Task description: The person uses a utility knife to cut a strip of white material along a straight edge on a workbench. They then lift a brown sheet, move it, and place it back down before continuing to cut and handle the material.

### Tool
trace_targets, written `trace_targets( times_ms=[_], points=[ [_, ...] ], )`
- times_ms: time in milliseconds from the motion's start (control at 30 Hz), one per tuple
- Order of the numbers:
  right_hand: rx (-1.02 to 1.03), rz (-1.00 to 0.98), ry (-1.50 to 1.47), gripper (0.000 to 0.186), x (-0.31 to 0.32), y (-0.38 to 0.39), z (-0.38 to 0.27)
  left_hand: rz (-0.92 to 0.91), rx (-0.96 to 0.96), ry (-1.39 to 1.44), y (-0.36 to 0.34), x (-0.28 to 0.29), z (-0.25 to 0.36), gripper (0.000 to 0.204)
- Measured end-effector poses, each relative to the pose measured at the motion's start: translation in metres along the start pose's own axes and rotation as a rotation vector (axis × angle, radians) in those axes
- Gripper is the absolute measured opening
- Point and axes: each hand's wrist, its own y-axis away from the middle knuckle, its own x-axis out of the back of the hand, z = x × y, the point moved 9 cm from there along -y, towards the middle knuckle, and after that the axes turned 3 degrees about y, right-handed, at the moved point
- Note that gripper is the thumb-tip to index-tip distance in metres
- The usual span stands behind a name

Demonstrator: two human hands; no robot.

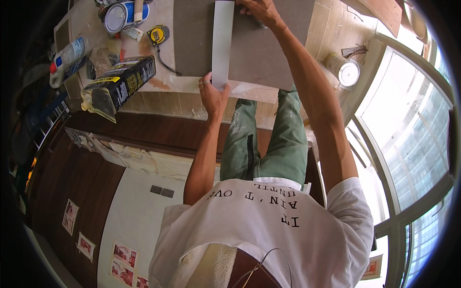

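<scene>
At upper centre, the left hand pinches the pale strip's near end; the right hand presses closed fingers on its far end, over the grey board.

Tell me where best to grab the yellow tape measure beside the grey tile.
Take the tape measure across its two flat sides, coming straight down from above. It lies flat on the floor, with the paint can close on one side and the grey tile on the other, so a low sideways approach looks cramped.

It was a home under renovation: a tape measure, paint cans, a torn black sack (powder mix, perhaps) crowded the smeared counter beside big windows
</scene>
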Motion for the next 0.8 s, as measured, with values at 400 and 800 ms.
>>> trace_targets(
  times_ms=[400,800],
  points=[
    [-0.096,0.289,-0.097,0.032,0.049,0.073,0.004,-0.013,0.051,0.019,0.001,0.001,0.0,0.056],
    [0.481,0.008,0.815,0.028,-0.009,0.0,-0.01,-0.021,0.009,0.01,-0.002,0.0,0.001,0.058]
  ],
)
